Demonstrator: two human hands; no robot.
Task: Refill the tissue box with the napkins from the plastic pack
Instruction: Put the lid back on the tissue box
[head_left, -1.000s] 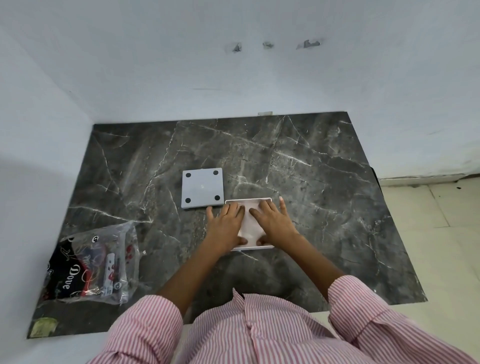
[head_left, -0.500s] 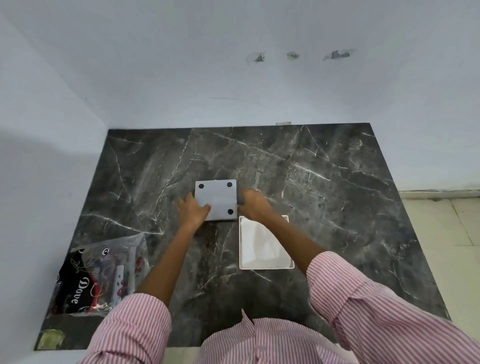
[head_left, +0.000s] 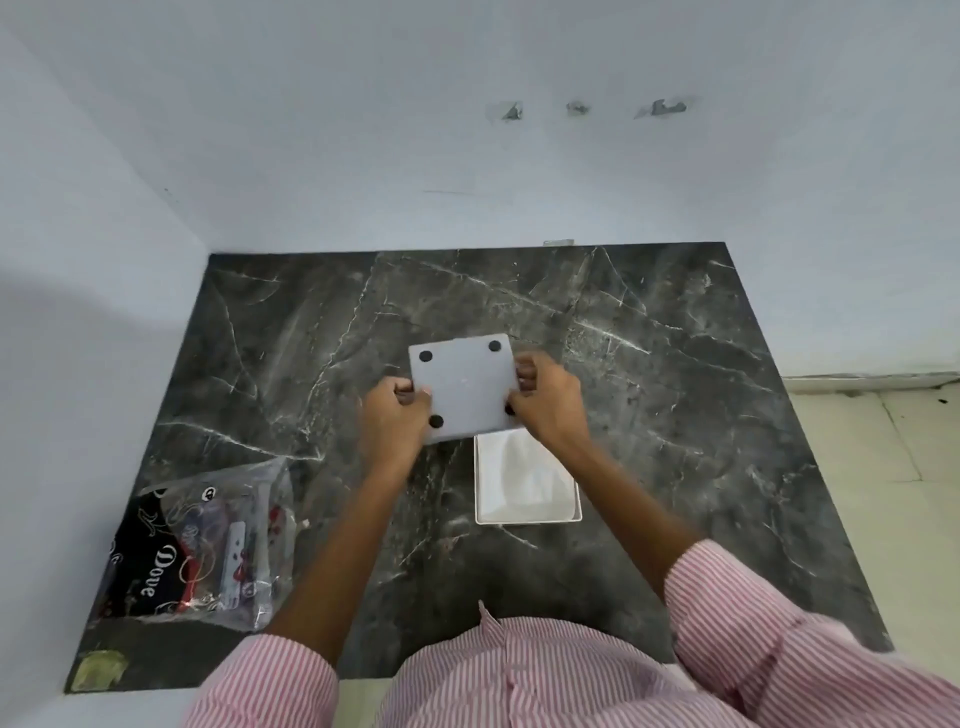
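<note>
Grey plastic base panel (head_left: 464, 387) with black feet is clamped at its side edges by left hand (head_left: 395, 415) and right hand (head_left: 545, 402), evidently to close the napkin-filled tissue box (head_left: 525, 480) lying open-side-up beside it on the table (head_left: 675, 415); plastic pack (head_left: 202, 540) sits left.

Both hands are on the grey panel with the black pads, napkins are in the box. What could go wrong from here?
1. The grey panel, held only at its edges by the left hand and right hand, could slip or seat crooked.
2. Napkins in the white box look uneven and may get pinched.
</note>
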